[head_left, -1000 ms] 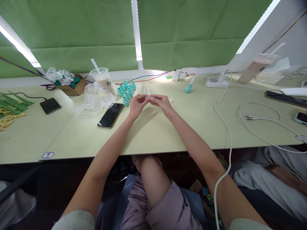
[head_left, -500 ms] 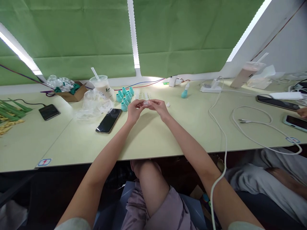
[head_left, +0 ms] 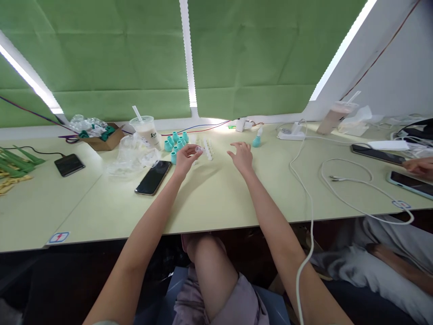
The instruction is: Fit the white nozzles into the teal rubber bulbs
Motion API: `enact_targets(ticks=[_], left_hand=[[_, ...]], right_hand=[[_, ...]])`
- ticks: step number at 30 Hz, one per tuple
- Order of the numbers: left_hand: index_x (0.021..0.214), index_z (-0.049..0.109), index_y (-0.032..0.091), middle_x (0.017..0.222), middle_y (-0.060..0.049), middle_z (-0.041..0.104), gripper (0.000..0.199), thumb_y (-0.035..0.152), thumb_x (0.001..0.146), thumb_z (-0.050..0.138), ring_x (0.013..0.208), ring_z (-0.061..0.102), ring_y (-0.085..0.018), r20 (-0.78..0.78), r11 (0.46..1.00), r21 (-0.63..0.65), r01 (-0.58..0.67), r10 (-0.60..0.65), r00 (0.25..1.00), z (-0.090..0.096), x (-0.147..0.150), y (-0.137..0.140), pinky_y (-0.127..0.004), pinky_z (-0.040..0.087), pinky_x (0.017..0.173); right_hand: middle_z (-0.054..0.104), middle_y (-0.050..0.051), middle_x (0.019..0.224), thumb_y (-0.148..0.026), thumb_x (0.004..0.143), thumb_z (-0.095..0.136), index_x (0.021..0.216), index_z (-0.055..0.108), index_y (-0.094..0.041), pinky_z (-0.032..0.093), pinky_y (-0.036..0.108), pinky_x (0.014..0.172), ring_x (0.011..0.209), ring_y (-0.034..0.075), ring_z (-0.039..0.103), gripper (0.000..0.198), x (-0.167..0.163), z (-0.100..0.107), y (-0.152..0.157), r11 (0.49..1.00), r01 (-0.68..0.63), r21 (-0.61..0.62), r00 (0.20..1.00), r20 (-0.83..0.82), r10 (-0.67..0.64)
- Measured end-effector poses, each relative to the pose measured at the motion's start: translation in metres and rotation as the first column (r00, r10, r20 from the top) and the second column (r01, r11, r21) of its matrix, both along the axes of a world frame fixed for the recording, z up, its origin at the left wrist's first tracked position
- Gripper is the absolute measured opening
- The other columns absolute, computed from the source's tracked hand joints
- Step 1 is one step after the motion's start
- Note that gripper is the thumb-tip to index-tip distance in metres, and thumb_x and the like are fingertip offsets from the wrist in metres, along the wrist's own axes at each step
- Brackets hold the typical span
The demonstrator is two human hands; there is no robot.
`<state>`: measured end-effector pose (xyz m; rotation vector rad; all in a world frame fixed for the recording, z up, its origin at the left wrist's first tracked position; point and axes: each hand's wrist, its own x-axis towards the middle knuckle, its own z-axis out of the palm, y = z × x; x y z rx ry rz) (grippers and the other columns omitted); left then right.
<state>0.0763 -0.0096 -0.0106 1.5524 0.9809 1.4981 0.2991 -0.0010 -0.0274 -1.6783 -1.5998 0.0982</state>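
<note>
My left hand pinches a small clear plastic piece, cup-like at its open end, just above the table. My right hand is apart from it to the right, fingers spread and nothing visible in them. Beyond and beside my left hand stand several teal rubber bulbs with open necks, partly hidden by the hand. Small white plastic pieces lie in rows between the hands. A teal bulb with a clear pointed nozzle stands upright just right of my right hand.
A black phone, crumpled plastic bag and drink cup are at left, with a cardboard box behind. A white cable runs from a power strip over the table edge. Another person's hand is at far right.
My hands were together on the small piece; now they are apart. My right hand has moved right and opened, while my left keeps the clear piece. The view has shifted slightly.
</note>
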Motion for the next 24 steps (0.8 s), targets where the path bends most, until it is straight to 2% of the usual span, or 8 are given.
enact_targets(ticks=[3, 6, 8, 11, 14, 16, 19, 24], left_hand=[[0.085, 0.066, 0.018, 0.09, -0.005, 0.068, 0.034, 0.045, 0.066, 0.074, 0.072, 0.058, -0.012, -0.145, 0.998, 0.053, -0.043, 0.05, 0.988, -0.002, -0.001, -0.001, -0.022, 0.043, 0.057], [0.084, 0.069, 0.019, 0.09, -0.004, 0.068, 0.03, 0.046, 0.071, 0.069, 0.067, 0.051, -0.01, -0.254, 0.993, 0.102, -0.056, 0.081, 0.964, -0.005, -0.002, -0.002, -0.022, 0.041, 0.057], [0.085, 0.07, 0.02, 0.089, -0.004, 0.068, 0.029, 0.046, 0.073, 0.067, 0.066, 0.049, -0.011, -0.301, 0.99, 0.119, -0.071, 0.104, 0.948, -0.007, -0.002, -0.002, -0.024, 0.041, 0.059], [0.087, 0.07, 0.02, 0.085, -0.003, 0.068, 0.029, 0.046, 0.074, 0.066, 0.067, 0.05, -0.012, -0.364, 0.987, 0.128, -0.094, 0.135, 0.922, -0.01, -0.002, -0.002, -0.025, 0.042, 0.062], [0.09, 0.071, 0.02, 0.086, -0.003, 0.067, 0.031, 0.047, 0.076, 0.064, 0.067, 0.051, -0.012, -0.44, 0.988, 0.132, -0.078, 0.129, 0.889, -0.011, -0.001, -0.002, -0.026, 0.043, 0.063], [0.092, 0.071, 0.021, 0.086, -0.003, 0.066, 0.033, 0.049, 0.077, 0.062, 0.065, 0.051, -0.012, -0.496, 0.989, 0.141, -0.049, 0.113, 0.861, -0.012, 0.0, -0.003, -0.027, 0.043, 0.062], [0.092, 0.072, 0.021, 0.083, -0.003, 0.065, 0.036, 0.053, 0.08, 0.058, 0.063, 0.051, -0.012, -0.567, 0.985, 0.17, -0.032, 0.124, 0.814, -0.014, 0.002, -0.005, -0.028, 0.043, 0.062], [0.092, 0.072, 0.021, 0.083, -0.003, 0.064, 0.036, 0.052, 0.083, 0.057, 0.064, 0.053, -0.013, -0.611, 0.978, 0.203, -0.044, 0.162, 0.775, -0.016, 0.005, -0.009, -0.029, 0.043, 0.063]], right_hand=[[0.063, 0.012, 0.11, -0.022, 0.079, 0.063, 0.1, 0.07, -0.02, 0.043, 0.04, 0.089, 0.111, 0.029, 0.051, 0.022, 0.016, -0.015, 0.008, 0.988, -0.002, -0.156, 0.996, 0.084, 0.015], [0.068, 0.009, 0.096, -0.011, 0.077, 0.058, 0.091, 0.07, -0.017, 0.045, 0.035, 0.087, 0.093, 0.022, 0.06, 0.02, 0.019, -0.022, 0.016, 0.985, -0.058, -0.161, 0.998, -0.04, 0.053], [0.07, 0.007, 0.088, -0.011, 0.074, 0.06, 0.09, 0.07, -0.017, 0.048, 0.034, 0.084, 0.082, 0.018, 0.062, 0.02, 0.014, -0.019, 0.019, 0.988, -0.12, -0.093, 0.965, -0.246, 0.094], [0.072, 0.005, 0.087, -0.021, 0.067, 0.069, 0.09, 0.069, -0.018, 0.051, 0.034, 0.083, 0.079, 0.017, 0.064, 0.023, -0.002, -0.005, 0.017, 0.958, -0.271, 0.092, 0.795, -0.54, 0.277], [0.072, 0.005, 0.09, -0.032, 0.064, 0.074, 0.083, 0.071, -0.02, 0.051, 0.033, 0.085, 0.082, 0.018, 0.065, 0.023, -0.023, 0.008, 0.006, 0.875, -0.417, 0.246, 0.639, -0.605, 0.475], [0.072, 0.004, 0.088, -0.034, 0.063, 0.074, 0.083, 0.072, -0.021, 0.052, 0.033, 0.083, 0.081, 0.018, 0.066, 0.024, -0.035, 0.013, -0.002, 0.833, -0.489, 0.259, 0.594, -0.601, 0.535], [0.072, 0.005, 0.087, -0.036, 0.064, 0.073, 0.082, 0.073, -0.02, 0.053, 0.034, 0.08, 0.081, 0.019, 0.066, 0.023, -0.044, 0.015, -0.011, 0.807, -0.549, 0.216, 0.595, -0.577, 0.559], [0.073, 0.005, 0.084, -0.034, 0.064, 0.074, 0.08, 0.075, -0.021, 0.053, 0.037, 0.081, 0.08, 0.021, 0.067, 0.021, -0.037, 0.013, -0.012, 0.805, -0.575, 0.147, 0.621, -0.562, 0.546]])
